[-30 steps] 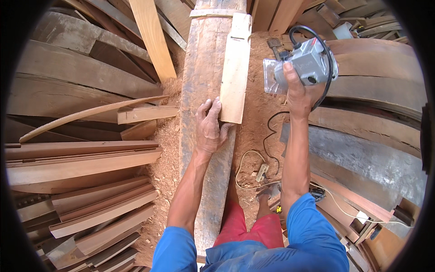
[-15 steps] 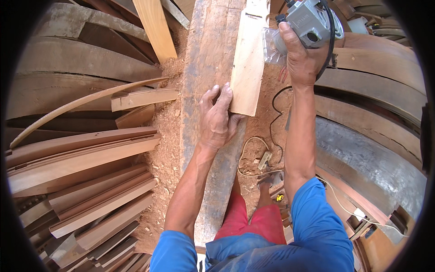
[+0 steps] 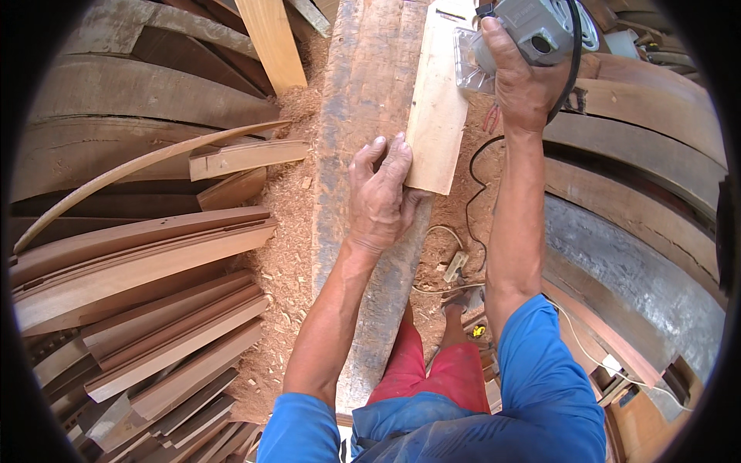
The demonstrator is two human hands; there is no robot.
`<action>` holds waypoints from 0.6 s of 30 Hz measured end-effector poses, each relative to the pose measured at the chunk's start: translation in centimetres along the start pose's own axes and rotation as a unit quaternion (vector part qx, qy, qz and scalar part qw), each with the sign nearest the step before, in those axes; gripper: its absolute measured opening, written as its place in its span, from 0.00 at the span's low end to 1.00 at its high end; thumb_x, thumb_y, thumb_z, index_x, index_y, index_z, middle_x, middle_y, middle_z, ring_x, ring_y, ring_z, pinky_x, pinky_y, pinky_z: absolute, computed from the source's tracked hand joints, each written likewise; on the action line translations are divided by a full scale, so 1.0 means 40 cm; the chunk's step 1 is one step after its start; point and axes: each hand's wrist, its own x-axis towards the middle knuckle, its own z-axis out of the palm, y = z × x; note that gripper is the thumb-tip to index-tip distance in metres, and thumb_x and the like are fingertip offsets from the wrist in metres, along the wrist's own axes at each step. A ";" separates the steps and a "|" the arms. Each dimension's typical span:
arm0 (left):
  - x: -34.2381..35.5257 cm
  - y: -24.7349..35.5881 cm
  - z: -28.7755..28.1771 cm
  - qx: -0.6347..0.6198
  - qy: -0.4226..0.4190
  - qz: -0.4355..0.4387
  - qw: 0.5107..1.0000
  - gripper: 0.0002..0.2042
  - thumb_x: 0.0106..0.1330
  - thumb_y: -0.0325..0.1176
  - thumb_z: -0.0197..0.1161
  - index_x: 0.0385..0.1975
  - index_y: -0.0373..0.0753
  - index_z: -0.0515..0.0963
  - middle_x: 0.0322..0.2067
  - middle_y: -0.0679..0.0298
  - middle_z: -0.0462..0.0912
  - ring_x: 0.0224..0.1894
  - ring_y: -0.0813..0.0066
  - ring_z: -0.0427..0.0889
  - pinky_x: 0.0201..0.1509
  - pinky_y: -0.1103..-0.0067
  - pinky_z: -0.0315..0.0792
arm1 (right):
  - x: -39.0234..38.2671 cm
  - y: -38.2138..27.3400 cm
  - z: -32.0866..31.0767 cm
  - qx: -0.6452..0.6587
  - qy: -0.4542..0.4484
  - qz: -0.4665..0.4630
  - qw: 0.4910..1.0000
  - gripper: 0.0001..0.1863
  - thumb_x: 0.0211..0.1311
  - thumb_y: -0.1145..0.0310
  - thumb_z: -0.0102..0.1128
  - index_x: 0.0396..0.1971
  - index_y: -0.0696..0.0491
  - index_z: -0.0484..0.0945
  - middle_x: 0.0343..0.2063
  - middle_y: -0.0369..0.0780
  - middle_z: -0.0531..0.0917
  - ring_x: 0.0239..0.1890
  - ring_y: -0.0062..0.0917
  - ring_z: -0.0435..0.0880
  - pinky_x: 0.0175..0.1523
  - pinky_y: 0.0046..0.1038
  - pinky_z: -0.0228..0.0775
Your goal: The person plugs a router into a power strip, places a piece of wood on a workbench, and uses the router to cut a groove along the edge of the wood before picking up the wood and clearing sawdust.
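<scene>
My left hand (image 3: 380, 197) presses down on the near end of a pale wooden board (image 3: 438, 100) that lies on a long, weathered beam (image 3: 363, 116). My right hand (image 3: 521, 81) grips a grey electric power tool (image 3: 532, 31) with a clear base plate, held over the far right part of the board. A black cord (image 3: 475, 193) hangs from the tool down toward the floor.
Curved wooden planks (image 3: 139, 270) are stacked at the left, and more curved boards (image 3: 641, 177) lie at the right. Sawdust (image 3: 289, 224) covers the ground beside the beam. A light plank (image 3: 270, 42) leans at the top. A plug and cable (image 3: 454, 266) lie near my legs.
My right hand has carried the power tool from the right side over onto the board's far end. My left hand stays on the board's near end.
</scene>
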 end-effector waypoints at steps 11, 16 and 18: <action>0.005 0.004 -0.002 0.009 0.006 0.017 1.000 0.36 0.51 0.40 0.79 0.63 0.43 0.76 0.55 0.52 0.84 0.62 0.46 0.74 0.68 0.55 0.64 | -0.012 0.009 0.054 0.057 0.028 -0.056 0.996 0.22 0.58 0.75 0.74 0.52 0.55 0.78 0.41 0.34 0.83 0.40 0.17 0.83 0.45 0.22 0.77; 0.001 -0.001 -0.003 0.019 -0.004 0.024 1.000 0.39 0.48 0.35 0.83 0.64 0.43 0.74 0.58 0.51 0.82 0.63 0.47 0.73 0.69 0.59 0.65 | -0.004 0.012 0.045 0.022 0.009 -0.034 0.999 0.22 0.58 0.76 0.73 0.52 0.56 0.78 0.41 0.34 0.84 0.41 0.17 0.83 0.46 0.23 0.77; 0.001 -0.001 -0.003 0.021 -0.006 0.022 1.000 0.39 0.48 0.34 0.83 0.65 0.43 0.74 0.58 0.50 0.82 0.63 0.47 0.73 0.69 0.59 0.66 | 0.011 0.032 0.041 -0.010 0.010 -0.052 0.999 0.21 0.58 0.75 0.72 0.52 0.56 0.78 0.40 0.34 0.84 0.40 0.17 0.83 0.46 0.23 0.77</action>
